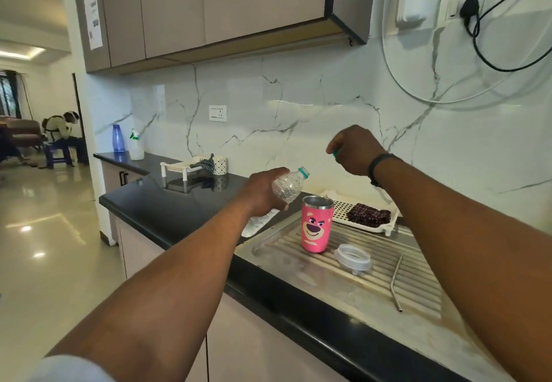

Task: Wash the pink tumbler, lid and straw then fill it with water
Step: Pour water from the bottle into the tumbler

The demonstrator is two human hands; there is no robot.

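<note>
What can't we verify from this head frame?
- Water level inside the pink tumbler: its wall hides the interior.
- Green cap in the right hand: curled fingers cover all but a sliver.
- Plastic bottle contents: left hand wraps its middle, clear plastic blurs.
- Sink basin: cut off by the right edge.

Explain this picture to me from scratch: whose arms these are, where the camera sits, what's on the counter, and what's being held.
There is no machine, just a person wearing a camera on the head, looking down at their own arms. The left hand grips a clear plastic water bottle, tilted toward the pink tumbler. The right hand pinches something small and green, probably the bottle's cap. The open tumbler stands on the steel draining board; beside it lie its clear lid and a metal straw.
</note>
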